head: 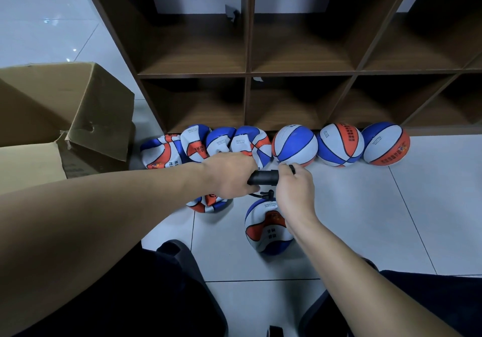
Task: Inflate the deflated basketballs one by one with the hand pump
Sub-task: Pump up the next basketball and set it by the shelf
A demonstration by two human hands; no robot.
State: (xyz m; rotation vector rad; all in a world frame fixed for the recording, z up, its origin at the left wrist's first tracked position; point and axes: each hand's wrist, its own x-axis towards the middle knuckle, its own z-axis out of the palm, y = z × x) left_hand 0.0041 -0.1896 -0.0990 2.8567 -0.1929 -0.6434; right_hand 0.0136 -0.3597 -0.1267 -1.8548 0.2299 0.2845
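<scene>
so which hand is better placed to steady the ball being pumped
Probably the right hand. It sits directly above the ball being pumped while gripping one end of the hand pump. The left hand grips the other end, farther over.

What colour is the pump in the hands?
Black. The hand pump shows best in the head view, the only one.

Counted on the floor: three inflated basketballs in the row against the shelf unit, four deflated basketballs in the same row, and two further basketballs lying nearer the person, making nine. One black hand pump, one cardboard box and one shelf unit are present. Two hands are in view.
</scene>
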